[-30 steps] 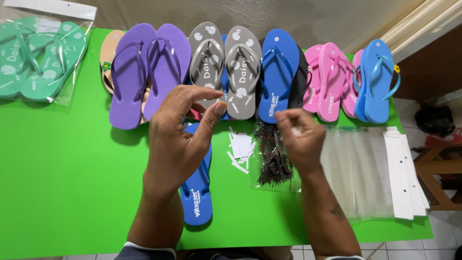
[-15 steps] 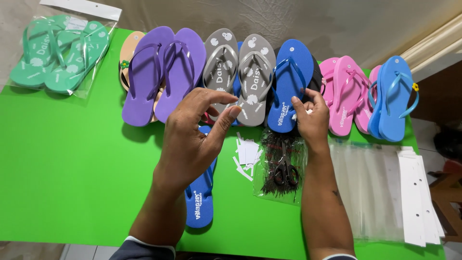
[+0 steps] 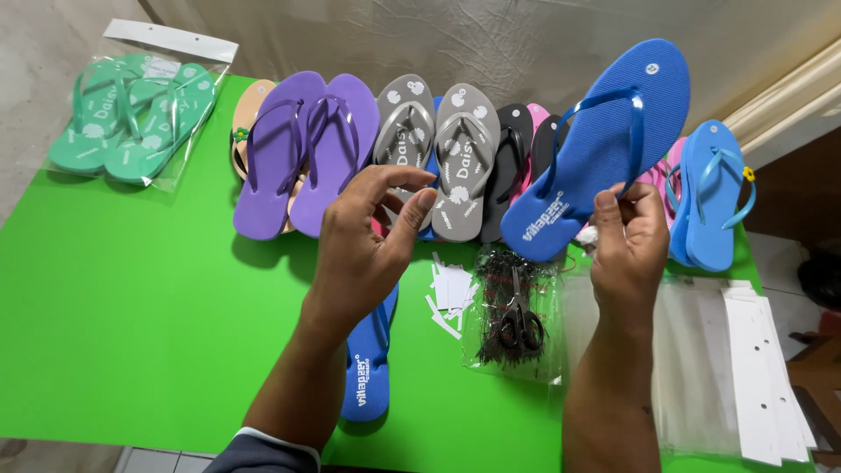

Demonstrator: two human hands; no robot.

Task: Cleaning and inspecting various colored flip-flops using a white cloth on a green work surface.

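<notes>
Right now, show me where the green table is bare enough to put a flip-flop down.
The widest free patch of the green table lies below the bagged green flip-flops, left of the left hand. The far row, from the purple pair to the light blue flip-flop, is packed. Right of centre, paper slips, scissors and clear bags crowd it.

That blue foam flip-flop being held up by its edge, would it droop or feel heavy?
Probably light: the right hand lifts the blue foam flip-flop by fingertips at its heel edge alone. It looks fairly stiff, since the sole stands straight without sagging. The ribbed surface likely keeps the grip from slipping. The thin glossy strap seems the floppier part.
</notes>
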